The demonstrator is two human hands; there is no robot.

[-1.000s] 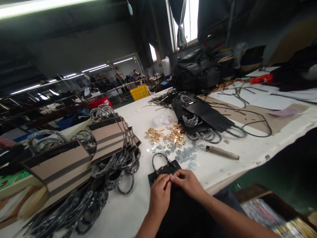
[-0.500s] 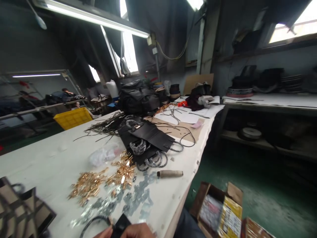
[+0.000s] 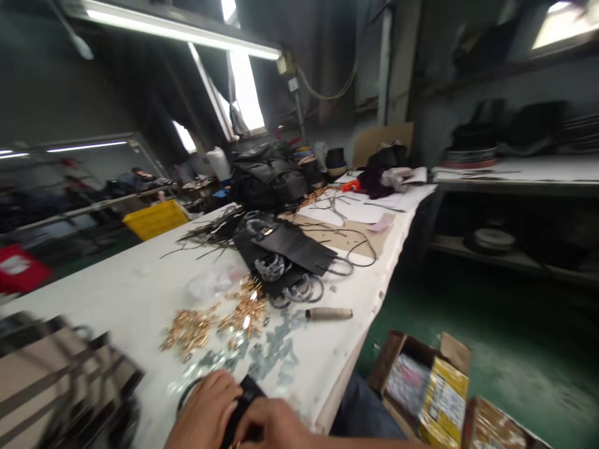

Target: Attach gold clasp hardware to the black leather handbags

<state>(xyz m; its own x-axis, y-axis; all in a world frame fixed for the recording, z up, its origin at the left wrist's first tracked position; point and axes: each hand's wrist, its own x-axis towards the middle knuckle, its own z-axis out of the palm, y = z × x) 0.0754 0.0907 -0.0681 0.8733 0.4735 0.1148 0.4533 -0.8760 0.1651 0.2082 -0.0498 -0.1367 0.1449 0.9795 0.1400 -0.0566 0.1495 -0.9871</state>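
Observation:
At the near edge of the table, my left hand [image 3: 208,405] and my right hand [image 3: 276,424] are close together, both closed on a black leather-like piece [image 3: 251,388]. A dark loop [image 3: 183,394] curves out beside my left hand; I cannot tell whether it joins the piece. A tiny gold glint shows under my right fingers, too small to name. Just beyond my hands lie thin silvery metal plates [image 3: 271,355]. Two heaps of gold metal fittings, a left heap [image 3: 189,330] and a right heap [image 3: 246,312], sit behind the plates.
Beige-and-dark panels [image 3: 60,374] are stacked at left. Black bag parts [image 3: 294,249] with wrapped handles lie mid-table, near a wooden-looking cylinder [image 3: 329,313] and a clear plastic bag [image 3: 210,284]. Open cardboard boxes [image 3: 395,349] stand on the floor at right. Shelving [image 3: 538,174] lines the wall.
My hands have come further up into view, with the black piece still held between them. The view has shifted, so the beige-and-dark stack shows more and a red container appears at left.

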